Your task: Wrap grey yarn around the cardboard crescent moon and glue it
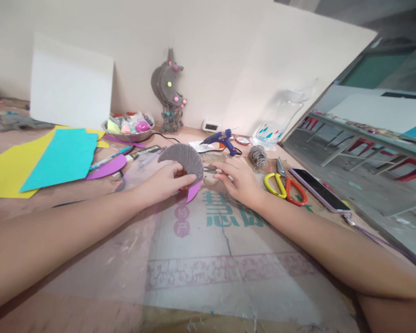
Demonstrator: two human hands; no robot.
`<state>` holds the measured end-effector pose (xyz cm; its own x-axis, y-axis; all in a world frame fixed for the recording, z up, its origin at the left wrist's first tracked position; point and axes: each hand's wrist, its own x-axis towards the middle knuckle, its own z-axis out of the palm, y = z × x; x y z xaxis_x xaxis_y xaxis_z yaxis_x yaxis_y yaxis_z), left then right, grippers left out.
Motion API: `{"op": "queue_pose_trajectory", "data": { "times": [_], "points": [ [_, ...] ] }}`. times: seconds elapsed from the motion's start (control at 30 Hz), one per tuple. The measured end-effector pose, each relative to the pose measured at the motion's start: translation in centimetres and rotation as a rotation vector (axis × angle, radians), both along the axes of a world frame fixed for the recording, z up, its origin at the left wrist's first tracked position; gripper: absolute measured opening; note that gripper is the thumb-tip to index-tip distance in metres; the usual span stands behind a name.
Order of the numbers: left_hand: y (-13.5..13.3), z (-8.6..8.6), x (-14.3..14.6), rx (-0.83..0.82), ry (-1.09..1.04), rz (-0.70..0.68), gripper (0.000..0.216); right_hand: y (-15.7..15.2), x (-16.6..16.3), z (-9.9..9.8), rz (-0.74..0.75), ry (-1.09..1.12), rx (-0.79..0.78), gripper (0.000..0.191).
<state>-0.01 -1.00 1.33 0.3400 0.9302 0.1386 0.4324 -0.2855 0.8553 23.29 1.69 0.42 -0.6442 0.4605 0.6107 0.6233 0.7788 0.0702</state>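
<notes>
Pale sheet printed green and purple (194,247), foreground | grey yarn-wrapped, purple-tipped crescent (192,159) pinched in left hand (168,181), thumb across front | right hand (241,179) beside small metal tool (211,169), finger grip unclear

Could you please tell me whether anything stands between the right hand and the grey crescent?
Yes: a metal tool shows in the gap between the right hand and the crescent; whether the hand holds it is unclear.
</notes>
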Motion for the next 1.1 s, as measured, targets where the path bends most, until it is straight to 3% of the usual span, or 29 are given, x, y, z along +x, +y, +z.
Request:
{"op": "queue_pose_trajectory", "data": {
  "times": [0.87, 1.1],
  "points": [
    [0.1, 0.1, 0.0, 0.012, 0.082, -0.053, 0.03, -0.3, -0.2, 0.2, -0.015, -0.009, -0.024, 0.028],
    [0.2, -0.6, -0.1, -0.09, -0.054, -0.085, 0.028, 0.9, 0.3, -0.5, -0.089, 0.283, -0.123, 0.026]
  ]
}}
